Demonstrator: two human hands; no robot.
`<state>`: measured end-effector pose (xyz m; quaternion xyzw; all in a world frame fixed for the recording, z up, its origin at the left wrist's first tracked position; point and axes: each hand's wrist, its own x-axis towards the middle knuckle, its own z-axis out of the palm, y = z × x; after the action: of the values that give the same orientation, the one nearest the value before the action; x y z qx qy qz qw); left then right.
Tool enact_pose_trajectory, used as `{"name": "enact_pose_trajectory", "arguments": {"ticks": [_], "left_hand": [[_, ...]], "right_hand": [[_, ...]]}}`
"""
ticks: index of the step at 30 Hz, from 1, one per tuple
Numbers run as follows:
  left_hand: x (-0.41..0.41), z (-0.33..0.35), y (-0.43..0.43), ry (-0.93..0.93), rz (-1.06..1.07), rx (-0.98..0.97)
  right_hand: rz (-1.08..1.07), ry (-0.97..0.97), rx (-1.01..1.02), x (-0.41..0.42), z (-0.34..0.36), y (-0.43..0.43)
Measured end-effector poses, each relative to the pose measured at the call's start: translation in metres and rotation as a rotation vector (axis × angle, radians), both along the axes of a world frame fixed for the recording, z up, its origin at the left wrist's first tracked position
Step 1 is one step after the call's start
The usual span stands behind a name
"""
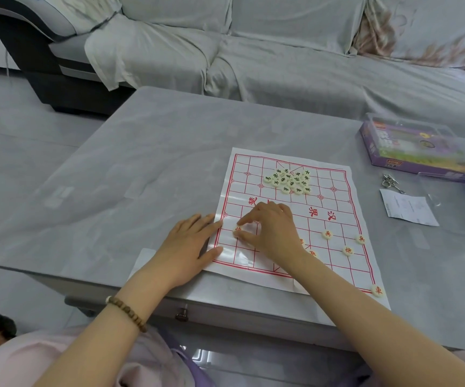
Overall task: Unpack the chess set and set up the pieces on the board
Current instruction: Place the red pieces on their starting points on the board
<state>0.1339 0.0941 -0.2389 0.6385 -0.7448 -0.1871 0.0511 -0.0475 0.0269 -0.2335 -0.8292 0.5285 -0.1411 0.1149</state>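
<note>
At the bottom of the frame, the left wrist wears a bead bracelet. The left hand lies flat on the grey surface with its fingers straight and relaxed. Its fingertips press the left edge of the board, a thin sheet printed with a red grid.

The right hand reaches across the near half of the board and pinches a pale round piece between forefinger and thumb, near the board's left side.

Right of the forearm, red-lettered pieces sit on grid points:
- two soldiers;
- a cannon;
- a chariot, at the near right corner.

Two more are partly hidden by the wrist.

On the far half of the board, the dark-lettered pieces lie in a tight heap.

At the right of the frame are a paper slip, metal rings and a purple box. A covered sofa fills the top of the frame.
</note>
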Motion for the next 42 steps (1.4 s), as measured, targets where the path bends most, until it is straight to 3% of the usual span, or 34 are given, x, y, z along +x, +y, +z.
{"name": "enact_pose_trajectory", "arguments": {"ticks": [8, 19, 28, 32, 35, 42], "left_hand": [[-0.005, 0.006, 0.0, 0.094, 0.012, -0.056], [-0.047, 0.009, -0.021, 0.103, -0.072, -0.225], [-0.051, 0.017, -0.038, 0.064, -0.03, -0.149], [-0.038, 0.03, -0.048, 0.191, 0.123, -0.297], [-0.021, 0.025, -0.058, 0.275, 0.275, -0.269], [-0.013, -0.002, -0.068, 0.17, 0.294, -0.241]], "right_hand": [[-0.123, -0.335, 0.001, -0.046, 0.044, -0.013], [-0.218, -0.339, 0.117, -0.109, 0.03, 0.018], [-0.203, -0.383, 0.129, -0.104, 0.025, 0.016], [-0.132, -0.368, 0.153, -0.088, 0.019, 0.01], [-0.049, -0.333, 0.187, -0.069, 0.017, 0.002], [0.013, -0.362, 0.174, -0.041, 0.016, -0.011]]}}
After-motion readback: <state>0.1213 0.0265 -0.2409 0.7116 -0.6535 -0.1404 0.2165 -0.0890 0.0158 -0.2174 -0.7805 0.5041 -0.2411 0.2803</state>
